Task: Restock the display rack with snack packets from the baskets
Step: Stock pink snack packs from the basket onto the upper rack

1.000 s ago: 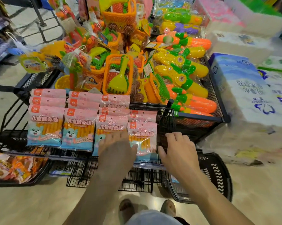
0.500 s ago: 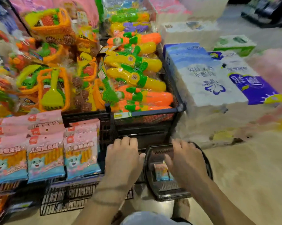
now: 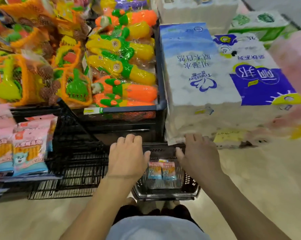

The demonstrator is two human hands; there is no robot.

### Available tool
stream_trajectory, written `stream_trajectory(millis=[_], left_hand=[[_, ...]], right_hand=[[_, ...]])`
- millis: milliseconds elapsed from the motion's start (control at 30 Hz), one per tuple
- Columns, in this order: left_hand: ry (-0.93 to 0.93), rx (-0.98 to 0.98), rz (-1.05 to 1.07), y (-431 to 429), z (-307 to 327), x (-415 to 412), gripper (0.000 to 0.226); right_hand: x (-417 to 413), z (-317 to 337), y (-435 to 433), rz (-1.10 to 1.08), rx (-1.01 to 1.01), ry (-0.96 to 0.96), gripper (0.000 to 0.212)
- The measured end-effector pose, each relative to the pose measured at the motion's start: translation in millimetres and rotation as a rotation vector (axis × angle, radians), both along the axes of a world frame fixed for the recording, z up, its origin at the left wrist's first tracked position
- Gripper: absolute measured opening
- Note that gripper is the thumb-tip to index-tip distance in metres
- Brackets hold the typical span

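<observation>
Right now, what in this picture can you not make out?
- Basket contents, head view: two snack packets show; the left hand and right hand cover the rest.
- Left hand's fingertips: curled under, hidden by its own back.
- Rack packets at left: cut by the edge, print blurred.

Basket (image 3: 165,195), rack (image 3: 77,153), tissue packs (image 3: 198,84) on floor (image 3: 258,179)

packets (image 3: 162,170) in basket (image 3: 191,185), rack (image 3: 73,153) left
</observation>
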State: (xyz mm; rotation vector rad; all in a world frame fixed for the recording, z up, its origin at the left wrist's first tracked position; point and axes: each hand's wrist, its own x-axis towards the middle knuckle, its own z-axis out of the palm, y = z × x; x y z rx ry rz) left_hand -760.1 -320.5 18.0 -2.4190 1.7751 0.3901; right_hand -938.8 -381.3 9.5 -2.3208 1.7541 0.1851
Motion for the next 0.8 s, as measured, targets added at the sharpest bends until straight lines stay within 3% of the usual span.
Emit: stream_trajectory(millis=[200, 400, 600, 800], left_hand=[[0.031, 0.108, 0.004, -7.1, -35.0, -11.3, 0.051], [0.092, 0.236, -0.008, -21.1, -118.0, -10.9, 0.047], [0.119, 0.424, -0.015, -42.8, -274.0, -5.7, 0.051], [0.148, 0.526, 0.000, -55.2, -473.6, -11.6, 0.049]], right_hand=[[-12.5, -35.7, -3.7, 0.001, 0.067, 0.058, 0.052], [-11.2, -118.1, -2.3, -0.005, 0.166, 0.070, 0.038], [-3.4, -259.2, -19.0, 0.030, 0.314, 0.127, 0.045], [1.6, -451.8, -29.8, 0.028, 0.414, 0.192, 0.055]])
